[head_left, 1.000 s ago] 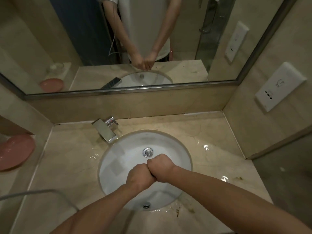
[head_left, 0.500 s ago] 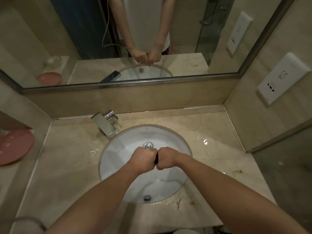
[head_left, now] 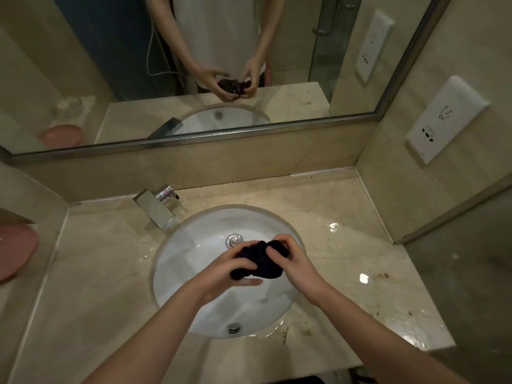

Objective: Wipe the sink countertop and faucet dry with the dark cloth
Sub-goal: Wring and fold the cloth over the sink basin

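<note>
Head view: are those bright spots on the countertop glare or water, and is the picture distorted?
Head view: bright spots on the countertop right of the sink look like lamp glare on wet film; wide-angle bending curves the mirror frame; dim, warm light; dark cloth shows little detail.

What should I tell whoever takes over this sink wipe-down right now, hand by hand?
Left hand: gripping the bunched dark cloth from its left side, over the sink basin.
Right hand: gripping the same cloth from its right side.
Countertop: shiny wet patches and brownish specks right of the basin and along its front rim.
Faucet: at the back left of the basin, not touched by the cloth right now.
Done: cloth is in hand; no dried area is evident.
Left: wipe the countertop, probably starting at the wet right side, then the faucet.
</note>
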A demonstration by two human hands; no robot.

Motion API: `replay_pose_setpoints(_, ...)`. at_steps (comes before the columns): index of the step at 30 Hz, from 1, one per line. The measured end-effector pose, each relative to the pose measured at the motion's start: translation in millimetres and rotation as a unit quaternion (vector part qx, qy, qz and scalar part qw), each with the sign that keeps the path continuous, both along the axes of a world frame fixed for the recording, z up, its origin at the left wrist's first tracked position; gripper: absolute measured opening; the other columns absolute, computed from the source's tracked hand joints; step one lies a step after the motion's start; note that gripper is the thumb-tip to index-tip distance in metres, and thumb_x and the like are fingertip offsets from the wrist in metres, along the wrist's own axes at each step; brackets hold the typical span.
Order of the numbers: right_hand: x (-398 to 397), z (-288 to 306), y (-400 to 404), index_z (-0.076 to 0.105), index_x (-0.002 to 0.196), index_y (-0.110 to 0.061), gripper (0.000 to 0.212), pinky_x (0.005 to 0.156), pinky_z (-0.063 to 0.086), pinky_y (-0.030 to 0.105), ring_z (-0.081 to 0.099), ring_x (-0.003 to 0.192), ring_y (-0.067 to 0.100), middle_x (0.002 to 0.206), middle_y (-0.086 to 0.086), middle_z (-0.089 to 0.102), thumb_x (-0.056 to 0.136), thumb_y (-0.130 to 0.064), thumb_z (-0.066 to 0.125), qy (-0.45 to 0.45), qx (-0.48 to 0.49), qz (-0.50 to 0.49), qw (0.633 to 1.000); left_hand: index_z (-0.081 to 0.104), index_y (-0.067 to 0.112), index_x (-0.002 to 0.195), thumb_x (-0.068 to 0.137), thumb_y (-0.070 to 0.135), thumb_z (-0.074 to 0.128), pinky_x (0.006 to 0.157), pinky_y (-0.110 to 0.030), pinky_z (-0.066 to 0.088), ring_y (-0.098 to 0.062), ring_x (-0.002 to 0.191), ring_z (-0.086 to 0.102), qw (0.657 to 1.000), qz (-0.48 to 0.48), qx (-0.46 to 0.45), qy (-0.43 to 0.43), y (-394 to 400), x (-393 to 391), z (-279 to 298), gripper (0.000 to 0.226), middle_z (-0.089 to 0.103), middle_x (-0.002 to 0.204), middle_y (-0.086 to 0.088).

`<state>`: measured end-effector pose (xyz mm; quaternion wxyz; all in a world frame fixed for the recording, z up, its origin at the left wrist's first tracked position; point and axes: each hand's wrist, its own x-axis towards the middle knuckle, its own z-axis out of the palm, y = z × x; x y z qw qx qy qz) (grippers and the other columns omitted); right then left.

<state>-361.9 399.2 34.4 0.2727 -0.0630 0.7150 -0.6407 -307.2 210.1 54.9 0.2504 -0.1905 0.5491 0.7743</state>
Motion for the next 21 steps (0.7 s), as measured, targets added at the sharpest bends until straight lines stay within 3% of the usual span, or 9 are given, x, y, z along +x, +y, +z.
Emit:
replay_pose_setpoints(1, 1, -2, 6, 0.059, 0.106, -0.017, 0.011, 0.087, 0.048, 0.022, 0.061, 0.102, 0.010, 0.104, -0.008, 0.063, 0.097, -0.020, 0.064, 0.038, 0.013, -0.019, 0.999, 0.064, 0.017, 0.128, 0.091, 0.007, 0.066, 0.084, -0.041, 0.058, -0.025, 0.113, 0.068, 1.000, 0.006, 0.026, -0.014, 9, 3, -1, 0.038, 0.067, 0.125, -0.014)
replay_pose_setpoints(3, 3, -3, 16, 0.061, 0.098, -0.017, 0.004, 0.085, 0.049, 0.025, 0.062, 0.097, 0.011, 0.097, -0.009, 0.064, 0.097, -0.019, 0.064, 0.076, 0.027, -0.050, 0.996, 0.064, 0.016, 0.125, 0.097, 0.024, 0.065, 0.068, -0.027, 0.052, -0.014, 0.088, 0.068, 0.998, -0.023, -0.055, -0.018, 30, 6, -5, 0.029, 0.071, 0.102, -0.008)
replay_pose_setpoints(6, 2, 3, 37, 0.059, 0.088, -0.008, 0.015, 0.075, 0.050, 0.022, 0.061, 0.086, 0.013, 0.085, -0.004, 0.064, 0.098, -0.019, 0.061, 0.031, 0.004, -0.122, 0.992, 0.069, 0.012, 0.107, 0.094, 0.040, 0.067, 0.056, -0.021, 0.034, -0.013, 0.060, 0.047, 0.991, 0.005, -0.131, -0.023, 58, 1, -17, 0.031, 0.054, 0.075, -0.002)
replay_pose_setpoints(9, -3, 6, 67, 0.059, 0.095, -0.002, 0.025, 0.079, 0.054, 0.027, 0.065, 0.091, 0.017, 0.090, 0.004, 0.065, 0.101, -0.026, 0.056, -0.129, -0.082, -0.184, 0.971, 0.075, 0.013, 0.100, 0.098, 0.044, 0.058, 0.074, -0.021, 0.050, -0.011, 0.078, 0.066, 0.992, 0.039, -0.117, -0.026, 76, -8, -22, 0.035, 0.072, 0.088, 0.000)
replay_pose_setpoints(11, -3, 3, 87, 0.059, 0.103, 0.004, 0.035, 0.083, 0.056, 0.032, 0.068, 0.097, 0.020, 0.098, 0.010, 0.068, 0.102, -0.030, 0.054, -0.178, -0.072, -0.195, 0.962, 0.077, 0.018, 0.107, 0.100, 0.038, 0.058, 0.089, -0.019, 0.052, -0.007, 0.101, 0.069, 0.994, 0.046, -0.097, -0.012, 90, -11, -27, 0.029, 0.076, 0.106, 0.005)
replay_pose_setpoints(12, -2, 2, 96, 0.060, 0.106, 0.006, 0.039, 0.083, 0.056, 0.032, 0.069, 0.098, 0.019, 0.100, 0.010, 0.070, 0.102, -0.032, 0.053, -0.178, -0.044, -0.194, 0.964, 0.077, 0.021, 0.107, 0.100, 0.035, 0.058, 0.088, -0.015, 0.050, -0.003, 0.105, 0.068, 0.993, 0.049, -0.109, -0.001, 99, -11, -29, 0.024, 0.076, 0.108, 0.009)
replay_pose_setpoints(15, -1, 6, 119, 0.064, 0.106, -0.005, 0.037, 0.074, 0.055, 0.026, 0.069, 0.092, 0.016, 0.099, 0.007, 0.069, 0.103, -0.039, 0.049, -0.134, 0.025, -0.153, 0.979, 0.076, 0.021, 0.106, 0.101, 0.025, 0.058, 0.083, -0.008, 0.045, 0.000, 0.106, 0.066, 0.982, 0.114, -0.143, 0.045, 125, -11, -38, 0.019, 0.075, 0.108, 0.013)
replay_pose_setpoints(18, 0, 17, 140, 0.068, 0.106, -0.023, 0.019, 0.061, 0.046, 0.019, 0.062, 0.070, 0.007, 0.087, -0.005, 0.068, 0.098, -0.037, 0.058, -0.103, 0.064, -0.042, 0.992, 0.075, 0.009, 0.096, 0.103, 0.019, 0.055, 0.079, -0.017, 0.048, -0.006, 0.088, 0.066, 0.971, 0.148, -0.155, 0.102, 146, -15, -39, 0.024, 0.074, 0.091, 0.004)
replay_pose_setpoints(21, 10, 16, 159, 0.073, 0.086, -0.034, 0.008, 0.068, 0.046, 0.020, 0.066, 0.075, 0.004, 0.081, -0.010, 0.071, 0.089, -0.026, 0.075, -0.007, 0.154, 0.082, 0.985, 0.070, 0.016, 0.089, 0.104, 0.024, 0.054, 0.070, -0.025, 0.047, -0.006, 0.076, 0.060, 0.960, 0.121, -0.207, 0.147, 158, -18, -37, 0.023, 0.069, 0.079, 0.000)
